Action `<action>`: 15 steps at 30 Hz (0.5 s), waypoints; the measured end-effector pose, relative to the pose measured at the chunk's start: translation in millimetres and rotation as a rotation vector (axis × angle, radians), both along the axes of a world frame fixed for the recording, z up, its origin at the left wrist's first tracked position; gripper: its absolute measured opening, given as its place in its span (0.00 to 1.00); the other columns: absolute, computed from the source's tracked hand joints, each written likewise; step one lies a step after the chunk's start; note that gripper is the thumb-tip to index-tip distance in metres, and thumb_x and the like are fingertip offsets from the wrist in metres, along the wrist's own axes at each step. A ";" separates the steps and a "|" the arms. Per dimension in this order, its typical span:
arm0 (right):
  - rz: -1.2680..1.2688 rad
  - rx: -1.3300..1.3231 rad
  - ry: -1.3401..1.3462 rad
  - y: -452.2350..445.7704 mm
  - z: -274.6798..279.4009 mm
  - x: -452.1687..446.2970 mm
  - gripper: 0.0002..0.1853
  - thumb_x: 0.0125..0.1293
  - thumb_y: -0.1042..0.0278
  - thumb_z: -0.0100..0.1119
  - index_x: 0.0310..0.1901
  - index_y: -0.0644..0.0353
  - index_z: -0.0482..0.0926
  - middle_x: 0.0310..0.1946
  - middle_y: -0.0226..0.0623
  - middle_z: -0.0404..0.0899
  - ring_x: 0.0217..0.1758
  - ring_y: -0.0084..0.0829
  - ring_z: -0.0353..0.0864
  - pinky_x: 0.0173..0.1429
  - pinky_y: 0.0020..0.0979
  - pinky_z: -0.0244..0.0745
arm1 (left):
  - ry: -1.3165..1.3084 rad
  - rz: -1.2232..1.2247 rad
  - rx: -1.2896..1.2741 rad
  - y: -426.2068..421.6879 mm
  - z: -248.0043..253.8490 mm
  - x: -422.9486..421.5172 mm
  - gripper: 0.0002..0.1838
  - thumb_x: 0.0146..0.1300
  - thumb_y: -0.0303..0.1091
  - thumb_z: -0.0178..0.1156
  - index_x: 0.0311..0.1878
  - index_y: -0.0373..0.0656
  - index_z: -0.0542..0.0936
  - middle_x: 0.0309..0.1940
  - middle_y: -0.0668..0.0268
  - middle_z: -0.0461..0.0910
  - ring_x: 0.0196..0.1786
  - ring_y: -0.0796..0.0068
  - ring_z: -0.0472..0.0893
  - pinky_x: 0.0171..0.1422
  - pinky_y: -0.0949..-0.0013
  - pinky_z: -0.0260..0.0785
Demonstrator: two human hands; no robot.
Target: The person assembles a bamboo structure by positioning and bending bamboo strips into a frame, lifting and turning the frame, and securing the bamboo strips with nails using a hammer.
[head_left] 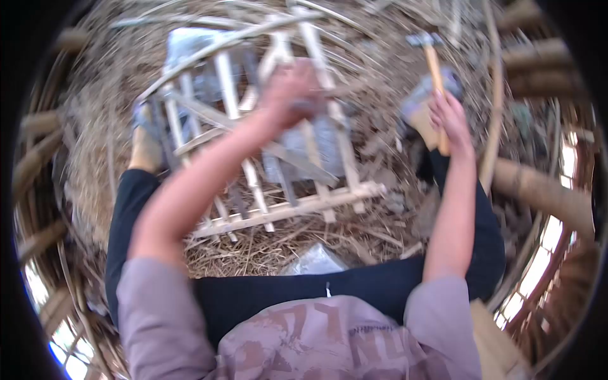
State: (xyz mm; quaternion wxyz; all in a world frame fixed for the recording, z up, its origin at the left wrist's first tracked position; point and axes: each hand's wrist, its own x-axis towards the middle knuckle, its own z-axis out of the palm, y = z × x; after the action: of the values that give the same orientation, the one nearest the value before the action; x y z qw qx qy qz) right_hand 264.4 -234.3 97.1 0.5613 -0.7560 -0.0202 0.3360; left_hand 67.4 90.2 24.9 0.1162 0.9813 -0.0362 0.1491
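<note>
My left hand (294,92), blurred by motion, is over the upper right part of a frame of pale wooden slats (253,218); its fingers are smeared, and whether it holds anything does not show. On the right, my right hand (448,117) is wrapped round the wooden handle of a hammer (433,63), its metal head pointing up and away from me. The slat frame lies between my legs, with flat diagonal strips across it and a curved strip along its far side.
Clear plastic bags (316,149) lie beneath the slats, and another (315,259) is near my lap. Straw and wood shavings (95,152) cover the ground. My shoes flank the frame. Thick bamboo poles (538,190) stand at the right, with more at the left.
</note>
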 end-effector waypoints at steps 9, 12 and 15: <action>-0.102 0.048 -0.013 -0.9 1.3 -28.4 0.18 0.82 0.56 0.50 0.62 0.60 0.74 0.27 0.21 0.65 0.20 0.11 0.61 0.23 0.18 0.57 | 0.028 0.316 -0.386 -96.0 -8.7 41.4 0.32 0.65 0.54 0.62 0.61 0.37 0.76 0.58 0.51 0.74 0.71 0.49 0.67 0.79 0.23 0.41; -0.121 0.008 0.009 -4.2 -4.6 -33.8 0.18 0.82 0.54 0.50 0.63 0.57 0.73 0.26 0.21 0.66 0.20 0.11 0.62 0.22 0.18 0.60 | 0.074 0.294 -0.388 -97.9 -8.2 47.3 0.22 0.64 0.47 0.65 0.52 0.39 0.78 0.48 0.54 0.79 0.63 0.53 0.76 0.79 0.22 0.41; -0.142 0.008 0.075 4.9 2.4 -55.9 0.17 0.83 0.53 0.48 0.64 0.51 0.68 0.25 0.22 0.66 0.19 0.13 0.62 0.21 0.19 0.62 | 0.077 0.280 -0.450 -93.5 -13.5 48.7 0.09 0.66 0.35 0.64 0.46 0.44 0.80 0.39 0.61 0.84 0.49 0.59 0.86 0.80 0.22 0.41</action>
State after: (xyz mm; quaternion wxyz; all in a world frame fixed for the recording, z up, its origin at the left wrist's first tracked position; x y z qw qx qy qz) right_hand 208.5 -229.5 99.6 0.5871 -0.7403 0.0531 0.3233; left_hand 116.0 -3.3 11.4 0.3111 0.9311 0.1386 0.1307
